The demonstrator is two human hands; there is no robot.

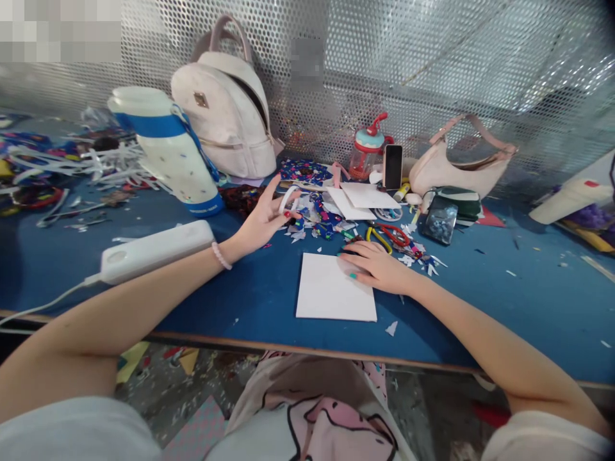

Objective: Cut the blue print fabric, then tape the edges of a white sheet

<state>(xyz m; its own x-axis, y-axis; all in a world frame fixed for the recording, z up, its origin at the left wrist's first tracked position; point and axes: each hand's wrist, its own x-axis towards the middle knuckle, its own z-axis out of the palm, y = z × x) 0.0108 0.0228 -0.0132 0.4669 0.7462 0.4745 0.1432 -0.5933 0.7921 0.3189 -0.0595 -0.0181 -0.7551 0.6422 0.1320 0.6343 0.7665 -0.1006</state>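
My left hand (265,216) is raised a little above the blue table, and its fingers hold a thin white ring (288,200) that looks like a narrow roll of tape. Flat on the table in front of me lies a square white board (331,291). Fingers stretched out, my right hand (377,264) rests over the board's upper right corner, gripping nothing I can see. Just beyond that hand are a tool with yellow handles (378,239) and one with red handles (396,234).
White cards (362,196) and paper scraps lie behind the board. Along the back stand a blue-and-white bottle (168,147), a white backpack (225,115), a red-lidded cup (368,150), a phone (393,168) and a pink handbag (464,163). A white power strip (156,253) with its cable lies left.
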